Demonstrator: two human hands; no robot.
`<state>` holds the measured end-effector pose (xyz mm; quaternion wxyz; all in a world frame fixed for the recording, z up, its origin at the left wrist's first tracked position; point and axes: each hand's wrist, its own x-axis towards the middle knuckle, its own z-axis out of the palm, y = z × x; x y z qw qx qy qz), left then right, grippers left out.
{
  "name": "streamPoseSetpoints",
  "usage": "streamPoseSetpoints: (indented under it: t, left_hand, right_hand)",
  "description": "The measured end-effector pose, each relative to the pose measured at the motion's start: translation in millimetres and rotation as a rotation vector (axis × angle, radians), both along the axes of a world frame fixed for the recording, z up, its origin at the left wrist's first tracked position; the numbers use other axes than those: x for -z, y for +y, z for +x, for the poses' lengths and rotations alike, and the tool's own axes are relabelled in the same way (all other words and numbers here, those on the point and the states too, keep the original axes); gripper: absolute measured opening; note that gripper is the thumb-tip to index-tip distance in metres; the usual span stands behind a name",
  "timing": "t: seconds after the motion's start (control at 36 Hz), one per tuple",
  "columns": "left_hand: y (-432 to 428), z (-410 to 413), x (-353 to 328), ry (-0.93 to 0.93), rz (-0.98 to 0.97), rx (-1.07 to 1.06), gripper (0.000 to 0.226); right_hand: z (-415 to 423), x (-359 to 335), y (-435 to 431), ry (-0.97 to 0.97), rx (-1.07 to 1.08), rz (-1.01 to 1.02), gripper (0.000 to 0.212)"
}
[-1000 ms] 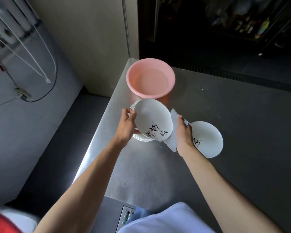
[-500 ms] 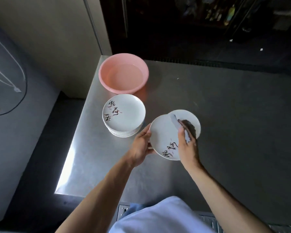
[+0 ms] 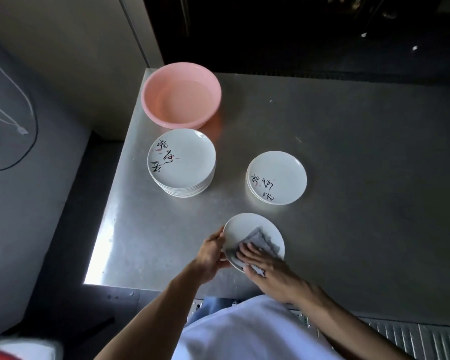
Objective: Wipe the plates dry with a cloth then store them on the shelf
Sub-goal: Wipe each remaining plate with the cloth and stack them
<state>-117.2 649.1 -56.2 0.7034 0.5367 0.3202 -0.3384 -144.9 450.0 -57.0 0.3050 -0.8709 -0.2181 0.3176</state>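
Observation:
A white plate (image 3: 247, 226) is held near the table's front edge. My left hand (image 3: 210, 252) grips its left rim, thumb over the edge. My right hand (image 3: 266, 265) presses a grey cloth (image 3: 257, 239) flat onto the plate's face with straight fingers. A tall stack of white plates with black brush writing (image 3: 182, 162) stands on the left of the steel table. A short stack of the same plates (image 3: 277, 176) lies to its right.
A pink basin (image 3: 181, 94) holding water stands at the table's far left corner. The steel table (image 3: 361, 152) stretches to the right. Its left edge drops to a dark floor beside a wall with hanging cables (image 3: 16, 120). No shelf is in view.
The held plate has come down and toward me, off the short stack. The cloth now lies spread over the plate's lower half under my right hand. The camera has tilted downward.

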Motion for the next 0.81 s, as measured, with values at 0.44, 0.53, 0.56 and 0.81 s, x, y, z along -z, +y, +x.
streamPoseSetpoints:
  t: [0.44, 0.53, 0.56, 0.81]
  left_hand:
    - [-8, -11, 2, -0.004, 0.017, -0.074, 0.036]
    - [-1, -8, 2, -0.001, 0.020, -0.120, 0.041]
    - [1, -8, 3, 0.007, 0.023, -0.140, 0.041]
    - [-7, -11, -5, -0.086, 0.029, -0.070, 0.037]
  right_hand:
    - [26, -1, 48, -0.087, 0.172, -0.090, 0.083]
    - [11, -9, 28, -0.039, 0.006, 0.010, 0.056]
    - [7, -10, 21, -0.029, -0.027, 0.021, 0.051]
    - [35, 20, 28, 0.115, 0.552, -0.163, 0.059]
